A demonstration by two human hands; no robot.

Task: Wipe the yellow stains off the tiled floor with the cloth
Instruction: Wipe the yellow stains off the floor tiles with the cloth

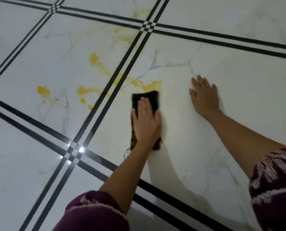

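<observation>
A dark cloth (153, 99) lies flat on the white marbled tile floor (205, 147), with my left hand (146, 121) pressed palm-down on top of it. Its far edge sits just below a yellow stain (151, 85) on the same tile. More yellow stains (98, 64) spread across the tile to the left, with blotches (43, 91) further left and fainter smears (125, 33) higher up. My right hand (204, 95) rests flat on the floor to the right of the cloth, fingers spread, holding nothing.
Black double stripes (132, 52) border the tiles and cross at a junction (148, 25) above and another (73, 151) at lower left, where a light glares. Maroon patterned sleeves (275, 184) show at the bottom.
</observation>
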